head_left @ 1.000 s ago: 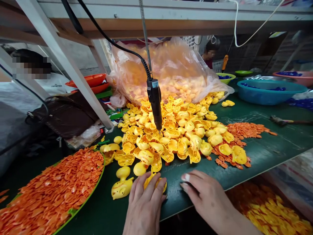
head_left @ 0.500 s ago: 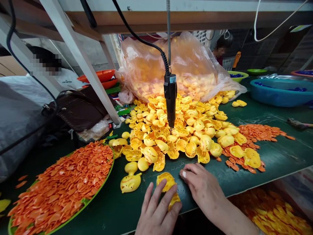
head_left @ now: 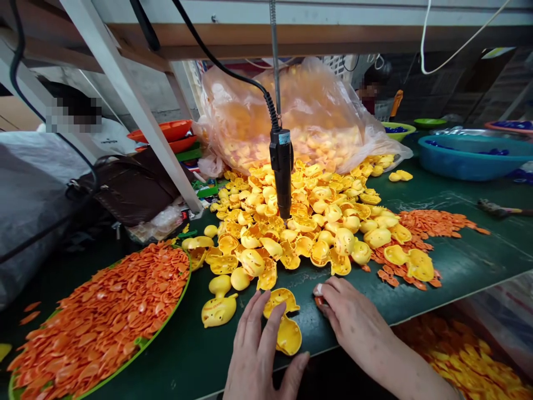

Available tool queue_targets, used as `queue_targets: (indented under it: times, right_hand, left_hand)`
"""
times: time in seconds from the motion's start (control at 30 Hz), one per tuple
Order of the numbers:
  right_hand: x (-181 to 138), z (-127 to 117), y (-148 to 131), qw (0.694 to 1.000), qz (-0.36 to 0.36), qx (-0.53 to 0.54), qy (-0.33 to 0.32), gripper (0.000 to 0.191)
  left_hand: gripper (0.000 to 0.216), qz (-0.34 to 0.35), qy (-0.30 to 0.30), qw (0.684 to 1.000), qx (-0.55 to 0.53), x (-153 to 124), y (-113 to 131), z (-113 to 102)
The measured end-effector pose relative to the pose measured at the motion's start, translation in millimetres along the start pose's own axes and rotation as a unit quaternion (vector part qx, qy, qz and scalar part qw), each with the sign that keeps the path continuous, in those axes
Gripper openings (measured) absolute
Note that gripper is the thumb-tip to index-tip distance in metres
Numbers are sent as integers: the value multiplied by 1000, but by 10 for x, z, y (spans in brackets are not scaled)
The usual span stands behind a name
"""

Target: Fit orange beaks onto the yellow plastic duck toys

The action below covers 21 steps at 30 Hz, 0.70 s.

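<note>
An open yellow plastic duck-shaped shell [head_left: 288, 334], hollow side up, lies near the table's front edge. Beside it my left hand [head_left: 256, 350] has its fingers spread and thumb apart, the fingertips at the shell's left side. To the right of the shell, my right hand [head_left: 353, 314] has thumb and fingers pinched just above the table. A bit of a small orange plastic piece shows at its fingertips, mostly hidden, and something white covers one fingertip. Another yellow duck half [head_left: 219, 310] lies face up, left of my left hand.
A black electric screwdriver [head_left: 282, 175] hangs over a heap of yellow shells [head_left: 250, 260] spilling from a clear plastic bag [head_left: 300, 111]. Orange pieces fill a green tray [head_left: 183, 300] at left; more orange pieces [head_left: 437, 225] lie right. A blue basin [head_left: 470, 161] stands at back right.
My left hand has drawn back to the left, uncovering more of the yellow shell. The shell's lower lobe now lies flat in view. My right hand remains pinched, with an orange edge now showing.
</note>
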State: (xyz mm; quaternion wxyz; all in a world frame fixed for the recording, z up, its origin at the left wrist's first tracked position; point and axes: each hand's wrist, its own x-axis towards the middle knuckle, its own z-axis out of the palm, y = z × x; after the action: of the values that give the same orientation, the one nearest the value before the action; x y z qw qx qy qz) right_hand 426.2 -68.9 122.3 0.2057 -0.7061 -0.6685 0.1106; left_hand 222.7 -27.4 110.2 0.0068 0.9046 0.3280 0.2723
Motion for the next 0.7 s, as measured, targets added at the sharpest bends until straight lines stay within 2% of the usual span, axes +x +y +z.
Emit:
queue_targets:
  times: [0.1,0.2,0.27,0.3,0.37,0.4,0.43,0.47,0.5,0.57,0.6,0.7]
  right_hand:
    - [-19,-2,62,999,11,23,20,15]
    - [-34,9,118,997,32,64,21,13]
    - [-48,31,142,992,42,119,30,8]
    - [-58,45,152,986,48,154,42,5]
    - [-88,75,174,970,66,223,75,9]
    - [-106,88,187,960,77,254,91,12]
    - [-125,98,202,951,89,279,103,14]
    - [-144,106,217,943,101,298,109,14]
    - [-163,111,231,935,117,313,115,15]
    - [-197,113,256,920,153,337,131,18]
    - [-212,110,266,913,170,344,140,20]
    - [-257,87,286,901,196,353,156,22]
  left_hand:
    - [54,25,3,999,24,-16,-45,34]
    - [45,9,22,998,-49,3,-8,10]
    - [37,-76,39,983,-161,42,94,-2]
    - [33,-140,47,963,-227,67,161,4]
    - [32,-268,63,899,-341,120,285,44]
    - [36,-310,70,870,-376,143,326,73]
    - [37,-331,72,858,-386,159,345,104]
    - [36,-330,70,865,-371,169,341,133]
    - [32,-306,64,890,-333,171,314,154]
    - [21,-226,52,948,-219,157,221,170]
    - [19,-185,51,967,-166,147,171,164]
    - [33,-95,45,991,-85,133,76,118]
